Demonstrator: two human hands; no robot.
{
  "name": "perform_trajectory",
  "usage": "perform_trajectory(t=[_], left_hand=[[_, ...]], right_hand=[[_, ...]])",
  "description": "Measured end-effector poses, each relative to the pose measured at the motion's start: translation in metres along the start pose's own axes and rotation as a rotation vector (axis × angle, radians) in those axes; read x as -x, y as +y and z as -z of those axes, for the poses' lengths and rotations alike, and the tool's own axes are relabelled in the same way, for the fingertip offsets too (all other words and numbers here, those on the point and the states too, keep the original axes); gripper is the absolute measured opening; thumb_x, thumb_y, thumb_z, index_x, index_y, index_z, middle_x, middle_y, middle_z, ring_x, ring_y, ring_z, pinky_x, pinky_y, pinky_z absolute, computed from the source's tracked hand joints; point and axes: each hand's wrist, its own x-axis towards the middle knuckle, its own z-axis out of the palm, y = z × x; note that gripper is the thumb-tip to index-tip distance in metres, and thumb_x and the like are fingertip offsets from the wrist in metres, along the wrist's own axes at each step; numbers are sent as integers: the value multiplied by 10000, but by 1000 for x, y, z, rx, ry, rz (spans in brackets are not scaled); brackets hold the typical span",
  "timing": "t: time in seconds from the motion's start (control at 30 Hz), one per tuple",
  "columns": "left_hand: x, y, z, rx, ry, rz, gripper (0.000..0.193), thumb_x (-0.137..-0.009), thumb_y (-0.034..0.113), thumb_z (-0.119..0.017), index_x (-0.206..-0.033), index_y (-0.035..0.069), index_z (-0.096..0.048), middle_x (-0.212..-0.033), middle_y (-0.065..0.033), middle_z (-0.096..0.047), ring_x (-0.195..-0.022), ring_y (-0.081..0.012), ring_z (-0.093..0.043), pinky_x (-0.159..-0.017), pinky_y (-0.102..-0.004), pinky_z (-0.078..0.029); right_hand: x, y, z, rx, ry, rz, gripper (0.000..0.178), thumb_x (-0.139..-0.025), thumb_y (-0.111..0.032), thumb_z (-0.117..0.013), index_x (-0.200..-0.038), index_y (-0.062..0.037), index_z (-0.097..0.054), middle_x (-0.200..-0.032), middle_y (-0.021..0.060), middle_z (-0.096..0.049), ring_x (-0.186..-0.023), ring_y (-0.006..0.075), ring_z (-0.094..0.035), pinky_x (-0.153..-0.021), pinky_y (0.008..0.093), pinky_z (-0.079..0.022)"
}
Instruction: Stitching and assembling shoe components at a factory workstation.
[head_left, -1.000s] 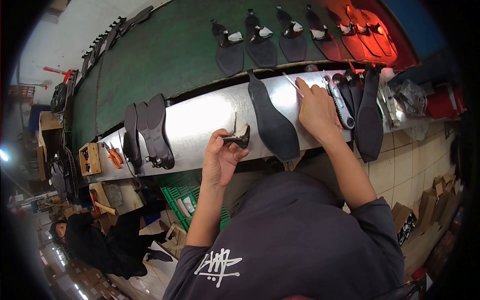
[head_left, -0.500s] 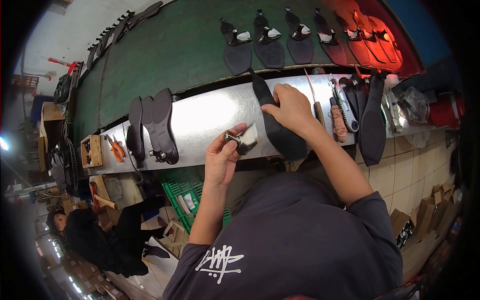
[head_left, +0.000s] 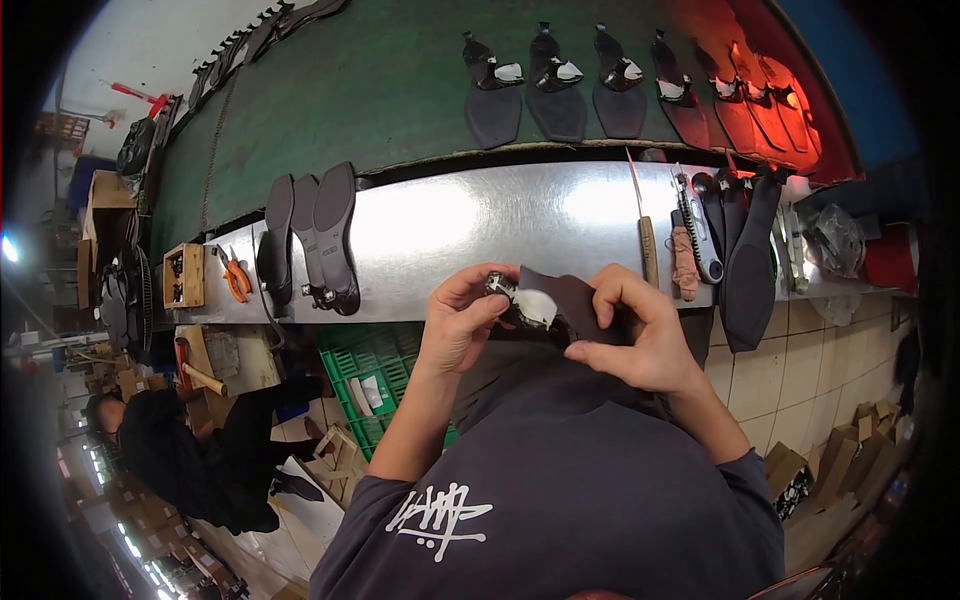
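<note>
Close to my body, at the front edge of the metal bench, both hands are together. Pinched between thumb and fingers of my left hand (head_left: 462, 318) is a glossy black sandal strap (head_left: 537, 307) with a white underside and a shiny ornament. My right hand (head_left: 645, 335) grips a dark insole (head_left: 568, 296), fingers on top and thumb below. Strap and insole overlap between the hands; whether they are joined, I cannot tell. The insole's far end is hidden behind the right hand.
On the metal bench (head_left: 420, 225) lie dark soles (head_left: 333, 235), orange-handled pliers (head_left: 237, 278), an awl (head_left: 647, 245) and a wrapped knife (head_left: 685, 265). Sandal pieces (head_left: 557, 110) line the green conveyor (head_left: 350, 90), several under red light. A green crate (head_left: 365, 385) stands below; a person (head_left: 200, 465) is at left.
My right hand has lifted the insole off the bench and drawn it toward my body. The strap in my left hand has turned and now meets the insole.
</note>
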Motion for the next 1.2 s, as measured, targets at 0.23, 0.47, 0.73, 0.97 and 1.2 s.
perform_trajectory(t=[0.23,0.47,0.73,0.97,1.2], left_hand=[[-1,4,-11,-19,-63,-65,301,-782,-2,-687,-1075,20,-618,-1143,-169,-625,-938,-173,-634,-723,-256,-556],[0,6,-14,-70,-92,-107,297,-758,-20,-708,-1042,19,-628,-1137,-181,-625,-948,-172,-633,-735,-250,-549],[0,4,-13,-73,-86,-129,300,-748,-26,-714,-1034,12,-633,-1135,-183,-625,-935,-174,-637,-734,-252,-554],[0,4,-12,-70,-68,-104,310,-734,-57,-701,-1033,2,-641,-1129,-187,-627,-939,-181,-640,-727,-257,-559],[0,4,-12,-124,-67,-143,308,-722,-77,-700,-1021,-11,-666,-1123,-201,-633,-963,-214,-642,-794,-289,-551]], right_hand=[[9,-13,-6,4,79,-52,430,-608,-75,-838,-977,-27,-622,-789,51,-546,-723,147,-526,-680,264,-429],[8,-16,-3,155,10,-2,553,-662,-26,-775,-1192,-20,-616,-951,97,-647,-838,171,-615,-770,262,-469],[8,-12,-6,110,25,25,486,-688,10,-738,-1162,-11,-633,-960,126,-665,-846,187,-645,-757,270,-483],[8,-8,-5,121,35,37,478,-694,17,-731,-1163,-12,-637,-964,135,-669,-845,188,-651,-753,270,-488],[8,-8,-5,180,34,57,460,-708,6,-727,-1159,-17,-640,-956,130,-668,-826,198,-653,-730,276,-497]])
